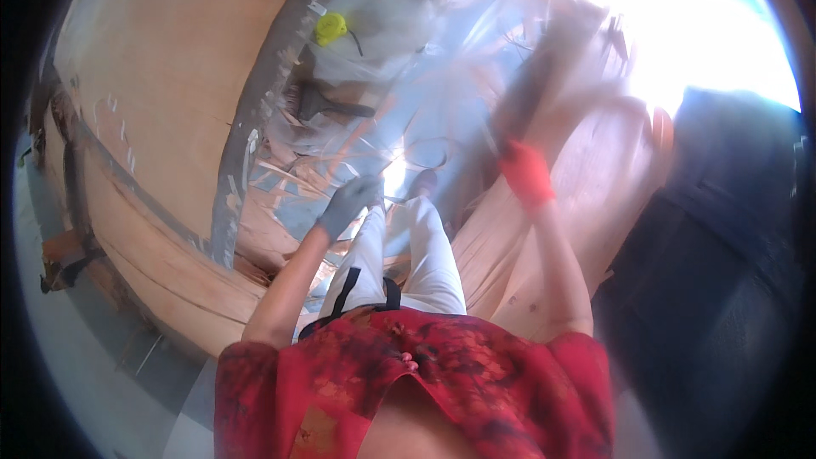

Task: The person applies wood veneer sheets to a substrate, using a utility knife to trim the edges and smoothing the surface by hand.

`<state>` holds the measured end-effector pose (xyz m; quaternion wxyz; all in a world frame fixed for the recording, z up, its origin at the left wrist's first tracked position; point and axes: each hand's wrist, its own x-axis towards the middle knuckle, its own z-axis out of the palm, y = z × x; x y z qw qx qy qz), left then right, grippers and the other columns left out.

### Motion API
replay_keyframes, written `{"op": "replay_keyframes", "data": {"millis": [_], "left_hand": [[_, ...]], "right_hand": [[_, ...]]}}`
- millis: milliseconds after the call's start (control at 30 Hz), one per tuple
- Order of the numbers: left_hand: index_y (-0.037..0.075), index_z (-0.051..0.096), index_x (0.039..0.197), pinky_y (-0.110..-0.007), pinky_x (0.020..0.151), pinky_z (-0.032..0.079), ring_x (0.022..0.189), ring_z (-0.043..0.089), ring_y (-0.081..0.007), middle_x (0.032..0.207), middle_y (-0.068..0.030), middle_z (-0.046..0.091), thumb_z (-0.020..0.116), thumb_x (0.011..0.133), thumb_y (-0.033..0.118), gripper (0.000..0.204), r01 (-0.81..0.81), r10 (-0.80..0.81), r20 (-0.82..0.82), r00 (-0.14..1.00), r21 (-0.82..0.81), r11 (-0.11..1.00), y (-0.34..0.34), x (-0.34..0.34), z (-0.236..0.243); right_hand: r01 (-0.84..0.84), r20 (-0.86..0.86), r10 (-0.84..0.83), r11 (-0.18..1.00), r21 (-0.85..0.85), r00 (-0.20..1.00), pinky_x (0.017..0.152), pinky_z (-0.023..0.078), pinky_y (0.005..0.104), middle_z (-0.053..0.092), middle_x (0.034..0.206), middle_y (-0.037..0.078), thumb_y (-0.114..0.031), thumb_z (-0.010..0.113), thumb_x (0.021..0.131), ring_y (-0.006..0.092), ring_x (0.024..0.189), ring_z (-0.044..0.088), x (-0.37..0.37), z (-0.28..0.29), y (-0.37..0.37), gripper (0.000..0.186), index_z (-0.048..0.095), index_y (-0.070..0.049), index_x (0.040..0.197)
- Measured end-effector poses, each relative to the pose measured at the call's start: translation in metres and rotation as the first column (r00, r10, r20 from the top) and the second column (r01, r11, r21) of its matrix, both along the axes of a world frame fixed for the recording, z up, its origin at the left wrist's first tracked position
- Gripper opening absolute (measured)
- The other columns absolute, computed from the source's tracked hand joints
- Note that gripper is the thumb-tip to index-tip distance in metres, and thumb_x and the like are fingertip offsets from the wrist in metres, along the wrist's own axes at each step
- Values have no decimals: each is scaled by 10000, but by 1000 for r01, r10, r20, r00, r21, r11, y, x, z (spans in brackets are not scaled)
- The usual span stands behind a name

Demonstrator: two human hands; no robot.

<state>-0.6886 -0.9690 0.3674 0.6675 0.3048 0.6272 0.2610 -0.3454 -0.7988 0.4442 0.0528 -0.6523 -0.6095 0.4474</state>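
Observation:
My left hand (350, 206), in a grey glove, is in front of my legs. Its fingers look closed, and a thin pale end seems to stick out past them, too blurred to name. Further right, my right hand (525, 173), in an orange-red glove, is closed like a fist over the pale wooden boards (586, 178). Motion smears it; a faint thin shape by the fingers cannot be made out. Between and beyond the hands, thin wood strips (425, 132) lie scattered on the floor.
A large plywood-faced panel (170, 68) with a grey edge fills the left. Beyond my left hand lie a yellow tape measure (330, 29), a clear plastic bag (382, 30) and a dark brush-like tool (327, 104). A dark bulky shape (705, 272) stands at right, under strong glare.

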Motion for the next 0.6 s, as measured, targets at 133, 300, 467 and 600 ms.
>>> {"op": "replay_keyframes", "data": {"millis": [133, 300, 467, 600], "left_hand": [[-48, 523, 1337, -409, 1060, 480, 1224, 592, -288, 1244, -181, 630, 557, 1010, 429, 579, -209, 239, 648, 724, -124, 970, 101, 77, -25], [-32, 491, 1357, -503, 1103, 435, 1245, 564, -386, 1296, -233, 598, 528, 989, 537, 678, -371, 434, 865, 250, -329, 869, 149, 138, 16], [2, 636, 1181, -394, 893, 569, 943, 678, -237, 1062, -115, 693, 587, 1010, 245, 302, -327, 542, 770, 337, -444, 834, 83, 114, 34], [3, 655, 1106, -312, 668, 586, 696, 659, -146, 889, -80, 689, 604, 995, 147, 189, -418, 573, 488, 658, -396, 818, 32, 50, 37]], "right_hand": [[-10, -369, -103, 957, -291, 924, 676, 481, 249, 727, 854, 54, -35, 631, 866, 95, 759, 623, 60, 65, -52, 235, 718, -9, 1082], [-125, -435, -85, 892, -433, 896, 817, 513, 254, 742, 941, 20, 12, 637, 896, 91, 854, 639, 106, 122, -133, 277, 695, -23, 1164], [108, -324, -424, 731, -673, 846, 892, 490, 252, 645, 1233, 11, -72, 674, 919, 71, 1086, 562, 127, 104, -207, 471, 580, -68, 1380], [379, -234, -428, 897, -229, 873, 985, 456, 306, 610, 1323, 56, -112, 696, 915, 153, 1168, 557, 119, 26, -189, 531, 536, -76, 1420]]}}
